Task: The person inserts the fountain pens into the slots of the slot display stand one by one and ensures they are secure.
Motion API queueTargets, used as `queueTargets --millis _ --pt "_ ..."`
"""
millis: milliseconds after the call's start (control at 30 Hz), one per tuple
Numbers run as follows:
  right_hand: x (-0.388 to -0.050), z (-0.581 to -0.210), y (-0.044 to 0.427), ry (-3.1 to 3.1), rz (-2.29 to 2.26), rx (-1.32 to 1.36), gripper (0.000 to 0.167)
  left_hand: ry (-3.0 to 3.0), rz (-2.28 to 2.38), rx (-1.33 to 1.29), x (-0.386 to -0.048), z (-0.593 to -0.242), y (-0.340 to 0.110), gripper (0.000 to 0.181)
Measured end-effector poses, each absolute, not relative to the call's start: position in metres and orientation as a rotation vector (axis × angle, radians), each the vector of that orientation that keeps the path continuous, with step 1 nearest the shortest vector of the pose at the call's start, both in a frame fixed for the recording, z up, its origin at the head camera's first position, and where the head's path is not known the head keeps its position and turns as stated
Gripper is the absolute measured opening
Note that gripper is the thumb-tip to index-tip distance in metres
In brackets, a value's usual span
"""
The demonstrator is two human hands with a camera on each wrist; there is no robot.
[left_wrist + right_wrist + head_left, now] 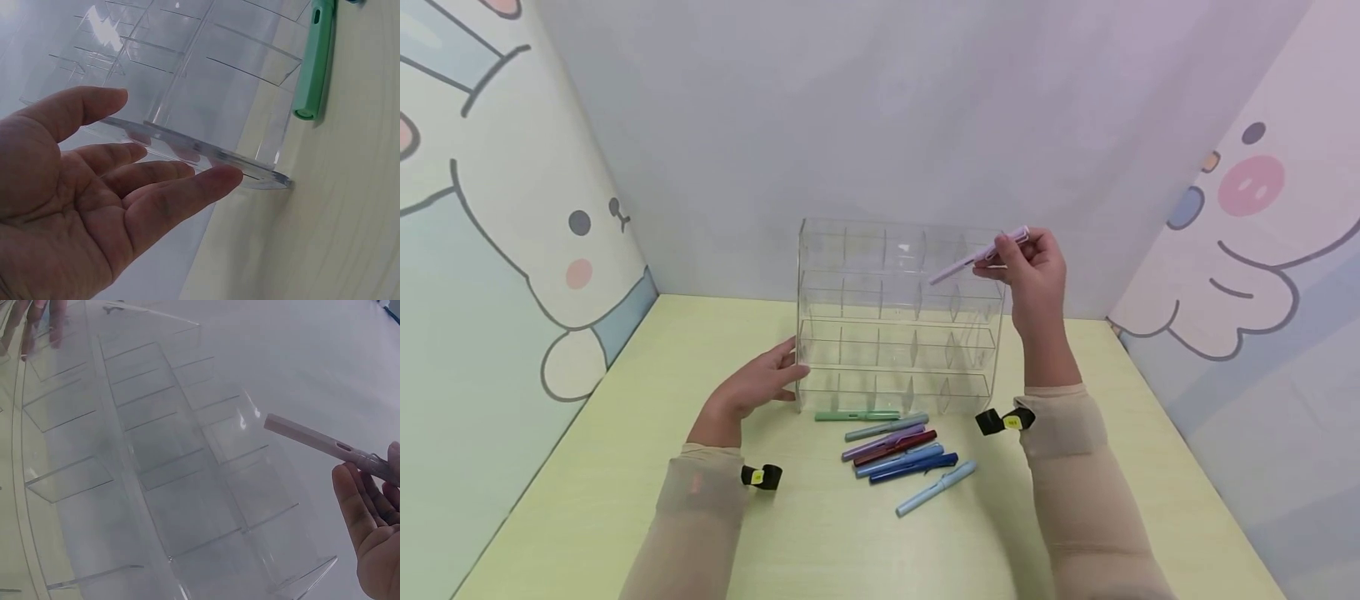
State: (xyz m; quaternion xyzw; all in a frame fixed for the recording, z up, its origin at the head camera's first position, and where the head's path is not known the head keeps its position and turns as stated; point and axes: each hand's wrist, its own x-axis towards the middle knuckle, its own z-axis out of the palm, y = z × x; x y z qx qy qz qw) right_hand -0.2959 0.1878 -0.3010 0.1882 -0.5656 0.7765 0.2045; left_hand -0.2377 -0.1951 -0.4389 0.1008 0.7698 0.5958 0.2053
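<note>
Lilac pen sits pinched in the right hand.

Right grip raised, pinching; left grip lower, fingers extended, thumb apart.

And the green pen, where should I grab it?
Probably pinch the green pen a little left of its middle, coming down from above with thumb and finger across it. It lies flat and lengthwise along the front of the rack, so the back looks tight. Toward its right end, the grey pen slants in close, leaving less finger room there.
</note>
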Motion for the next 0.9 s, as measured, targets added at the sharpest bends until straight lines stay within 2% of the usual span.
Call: queueTargets --millis 267,900 --pt "-0.310 -0.278 0.177 -1.584 2.135 0.554 0.029 2.146 1.673 0.274 -0.237 -0.438 -0.197 0.068" --pt "-0.341 -0.249 0.147 -1.622 2.158 0.540 0.036 2.191 1.629 0.217 -0.234 -0.436 -0.192 0.070"
